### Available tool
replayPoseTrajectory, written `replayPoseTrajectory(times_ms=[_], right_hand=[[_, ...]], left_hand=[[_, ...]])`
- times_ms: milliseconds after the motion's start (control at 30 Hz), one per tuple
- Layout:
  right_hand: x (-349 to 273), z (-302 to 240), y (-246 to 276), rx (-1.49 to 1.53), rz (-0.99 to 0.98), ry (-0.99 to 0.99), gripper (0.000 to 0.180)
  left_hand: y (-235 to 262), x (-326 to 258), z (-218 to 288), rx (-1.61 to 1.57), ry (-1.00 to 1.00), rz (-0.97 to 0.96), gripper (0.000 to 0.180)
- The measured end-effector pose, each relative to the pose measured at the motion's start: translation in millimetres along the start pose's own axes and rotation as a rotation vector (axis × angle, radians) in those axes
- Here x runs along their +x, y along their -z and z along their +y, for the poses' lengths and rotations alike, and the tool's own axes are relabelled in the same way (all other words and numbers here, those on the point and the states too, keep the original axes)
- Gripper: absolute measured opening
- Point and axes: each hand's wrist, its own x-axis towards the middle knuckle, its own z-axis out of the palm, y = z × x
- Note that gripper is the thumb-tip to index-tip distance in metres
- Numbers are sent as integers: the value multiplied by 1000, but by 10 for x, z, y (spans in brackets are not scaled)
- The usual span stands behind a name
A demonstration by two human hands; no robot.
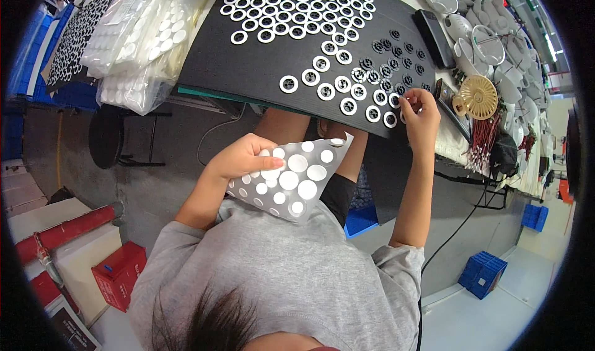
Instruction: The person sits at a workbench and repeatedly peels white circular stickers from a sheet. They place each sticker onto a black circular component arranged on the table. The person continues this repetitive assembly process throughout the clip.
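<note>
My left hand [245, 157] grips a grey backing sheet of round white stickers [289, 180], thumb on top, in front of my chest. The sheet's far right corner curls up. My right hand [421, 116] is at the black mat's right front edge, with thumb and index finger pinched together beside a white ring [395, 100] on a black round part. Whatever is between those fingertips is hidden. Rows of black parts with white rings [326, 91] spread over the mat [260, 72]. Several bare black round parts [407, 61] lie farther right.
Clear bags of white discs [139, 41] lie at the left of the table. A long black box [434, 39], a small beige fan [477, 98], red wires [482, 141] and piled white housings [489, 44] crowd the right side. Blue crates [482, 273] stand on the floor.
</note>
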Motion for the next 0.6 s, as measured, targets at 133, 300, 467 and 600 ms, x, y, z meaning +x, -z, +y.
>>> replayPoseTrajectory(times_ms=[133, 300, 467, 600], right_hand=[[-63, -119, 17, -65, 2, 86, 13], [-123, -90, -26, -135, -10, 94, 17], [-240, -289, 17, -153, 3, 157, 20], [-530, -662, -5, 86, -100, 336, 24]], left_hand=[[-17, -7, 28, -13, -1, 9, 18], [-18, -7, 35, -14, -13, 2, 19], [-68, -26, 84, -35, -16, -1, 26], [-84, -5, 65, 83, -39, -15, 25]])
